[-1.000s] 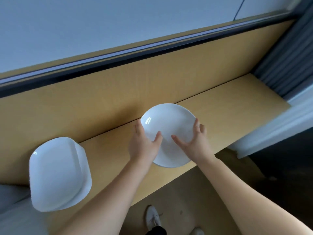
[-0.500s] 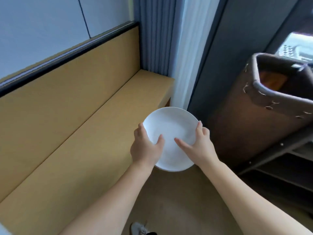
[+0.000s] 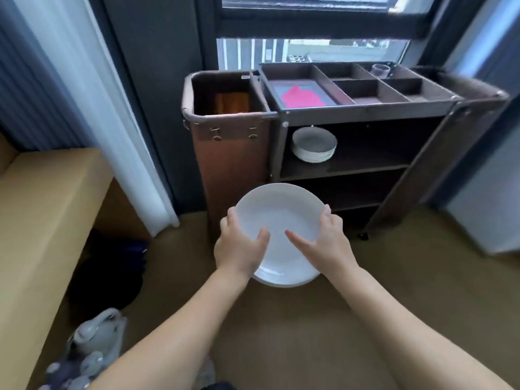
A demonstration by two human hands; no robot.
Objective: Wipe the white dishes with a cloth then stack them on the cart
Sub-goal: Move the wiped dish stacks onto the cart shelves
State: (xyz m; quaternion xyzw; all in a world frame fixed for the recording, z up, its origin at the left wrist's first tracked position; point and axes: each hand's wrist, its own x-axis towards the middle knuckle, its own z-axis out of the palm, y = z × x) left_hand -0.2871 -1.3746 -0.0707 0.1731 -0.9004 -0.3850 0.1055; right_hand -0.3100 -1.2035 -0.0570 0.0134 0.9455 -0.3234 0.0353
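White plate [image 3: 281,218] gripped at both edges.

The only camera rides on my head, facing forward and tilted down. Closest to it, at centre, my left hand [image 3: 241,249] and right hand [image 3: 327,244] grip a plate [image 3: 281,215]. The cart [image 3: 365,112] stands farther off at 12 to 1 o'clock, a bench [image 3: 42,209] at 9 o'clock.
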